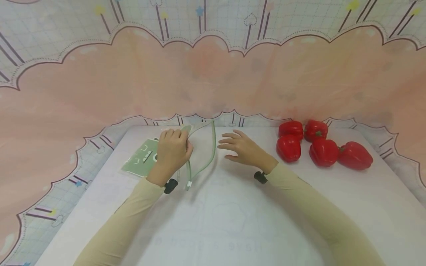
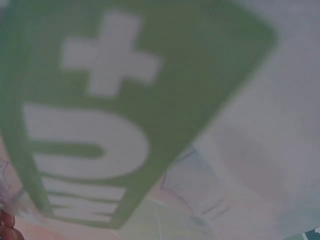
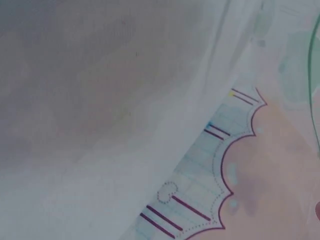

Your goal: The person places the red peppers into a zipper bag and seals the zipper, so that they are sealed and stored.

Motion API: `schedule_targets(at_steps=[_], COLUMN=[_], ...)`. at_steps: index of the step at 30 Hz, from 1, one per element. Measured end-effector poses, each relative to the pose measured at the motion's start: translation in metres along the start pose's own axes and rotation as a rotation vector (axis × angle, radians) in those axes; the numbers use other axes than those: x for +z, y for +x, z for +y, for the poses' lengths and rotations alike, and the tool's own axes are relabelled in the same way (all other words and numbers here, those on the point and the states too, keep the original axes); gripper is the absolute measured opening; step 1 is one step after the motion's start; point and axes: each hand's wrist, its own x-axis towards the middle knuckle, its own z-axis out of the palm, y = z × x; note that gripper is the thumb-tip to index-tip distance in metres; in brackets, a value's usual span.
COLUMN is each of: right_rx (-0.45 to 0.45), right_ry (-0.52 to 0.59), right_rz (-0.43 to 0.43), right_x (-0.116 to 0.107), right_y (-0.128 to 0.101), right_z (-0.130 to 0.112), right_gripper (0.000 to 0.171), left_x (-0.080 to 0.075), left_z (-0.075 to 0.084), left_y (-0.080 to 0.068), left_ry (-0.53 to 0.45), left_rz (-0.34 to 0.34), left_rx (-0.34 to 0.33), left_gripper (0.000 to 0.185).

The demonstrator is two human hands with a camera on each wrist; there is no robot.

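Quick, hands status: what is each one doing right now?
Left hand: closed, gripping the rim of the clear green-edged zip bag.
Right hand: open, fingers spread beside the bag, holding nothing.

White tabletop, faint printed lettering near its front edge. Clear zip bag with green seal strip at centre-back, mouth gaping open. Green printed card lies flat just left of the bag. Five red bell peppers clustered at back right, touching or nearly touching, well apart from the bag.
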Motion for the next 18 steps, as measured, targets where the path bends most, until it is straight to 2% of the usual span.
schedule_targets(at_steps=[8, 14, 18], right_rx=[0.091, 0.151, 0.183], right_ry=[0.013, 0.002, -0.005], right_rz=[0.025, 0.027, 0.049], right_x=[-0.026, -0.051, -0.064], right_y=[-0.019, -0.037, -0.051], right_z=[0.01, 0.018, 0.025], right_gripper=[0.045, 0.051, 0.054], left_x=[0.002, 0.002, 0.002], left_z=[0.001, 0.003, 0.004], left_y=[-0.003, -0.003, -0.004], left_ry=[0.003, -0.013, -0.019], left_rz=[0.026, 0.019, -0.009], left_rx=[0.013, -0.011, -0.041], left_gripper=[0.009, 0.008, 0.009])
